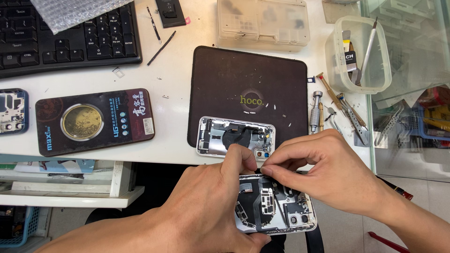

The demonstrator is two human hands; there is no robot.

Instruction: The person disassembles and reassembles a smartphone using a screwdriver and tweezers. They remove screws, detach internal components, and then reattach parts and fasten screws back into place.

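Note:
My left hand (213,201) grips an opened phone housing (276,211) from its left side, below the desk edge, thumb raised over its top edge. My right hand (328,171) pinches at the housing's upper edge with thumb and forefinger; whatever small part lies between the fingertips is too small to see. A second opened phone housing (220,136) lies on the front edge of a dark work mat (248,79), just beyond my fingertips.
Screwdrivers and tweezers (337,110) lie right of the mat, beside a clear tub of tools (358,54). A black keyboard (65,37), a dark boxed package (93,122), a plastic parts case (262,23) and tiny loose screws occupy the white desk (168,79).

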